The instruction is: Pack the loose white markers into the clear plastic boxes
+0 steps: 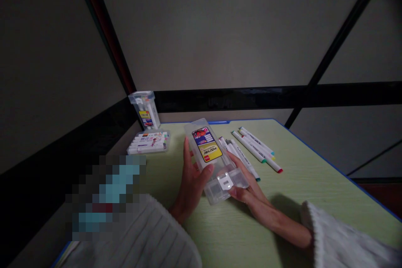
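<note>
Between my two hands is a clear plastic marker case (197,127), tilted above the table, with a yellow and blue "Marker" label facing up. No markers show inside it. My left hand (190,178) is closed around its left side, thumb on the front face. Holding the lower right end is my right hand (249,190), its thumb by the white latch (225,181). Just behind the right hand, several loose white markers (241,157) lie on the table, partly hidden by the case and hand.
More loose markers (257,146) with coloured ends lie to the right. At the back left stands a filled marker box (146,111), and a flat marker case (149,142) lies before it. The pale green table (317,180) has a blue edge and meets walls behind and left.
</note>
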A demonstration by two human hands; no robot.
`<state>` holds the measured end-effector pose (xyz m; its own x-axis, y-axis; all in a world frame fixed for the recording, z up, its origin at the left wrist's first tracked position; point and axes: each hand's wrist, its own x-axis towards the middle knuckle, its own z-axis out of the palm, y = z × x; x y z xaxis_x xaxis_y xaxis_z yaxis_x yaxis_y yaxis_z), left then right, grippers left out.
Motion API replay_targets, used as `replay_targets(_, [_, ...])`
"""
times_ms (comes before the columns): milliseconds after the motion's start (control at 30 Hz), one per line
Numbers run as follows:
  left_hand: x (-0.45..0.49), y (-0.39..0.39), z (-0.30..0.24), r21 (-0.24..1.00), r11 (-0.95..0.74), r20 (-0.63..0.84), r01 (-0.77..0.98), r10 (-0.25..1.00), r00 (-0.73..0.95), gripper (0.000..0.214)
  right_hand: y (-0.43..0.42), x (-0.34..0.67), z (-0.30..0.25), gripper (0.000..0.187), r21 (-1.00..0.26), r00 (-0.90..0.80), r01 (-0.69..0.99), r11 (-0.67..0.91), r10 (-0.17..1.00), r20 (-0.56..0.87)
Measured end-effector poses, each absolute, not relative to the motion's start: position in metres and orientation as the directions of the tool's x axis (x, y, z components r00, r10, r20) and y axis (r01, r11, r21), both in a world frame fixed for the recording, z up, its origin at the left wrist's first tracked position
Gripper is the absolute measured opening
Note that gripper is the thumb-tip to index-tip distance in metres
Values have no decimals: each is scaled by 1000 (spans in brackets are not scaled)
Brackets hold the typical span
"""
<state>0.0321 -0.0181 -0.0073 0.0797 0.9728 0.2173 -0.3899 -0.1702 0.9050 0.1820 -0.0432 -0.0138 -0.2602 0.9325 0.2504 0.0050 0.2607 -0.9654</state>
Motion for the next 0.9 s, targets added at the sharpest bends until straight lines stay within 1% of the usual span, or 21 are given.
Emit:
replay_targets(100, [33,-19,-7,903,-172,220,-394,972,78,96,-43,182,-15,66,-959,-258,8,284,927,272])
replay_targets(233, [33,-19,-7,901,-175,222,-396,972,76,96,-43,181,-16,67,-958,-239,-8,286,930,279])
replay_targets(400, [33,-18,-10,904,-197,240,-378,968,69,94,-45,179,-15,69,-966,-216,-22,259,942,257])
replay_targets(600, [33,-19,-10,903,-184,226,-389,972,66,95,-45,179,-15,70,-969,-204,-23,244,948,244])
replay_targets(900, [35,-19,-11,894,-192,234,-404,971,56,92,-42,180,-18,66,-946,-216,-5,323,924,317])
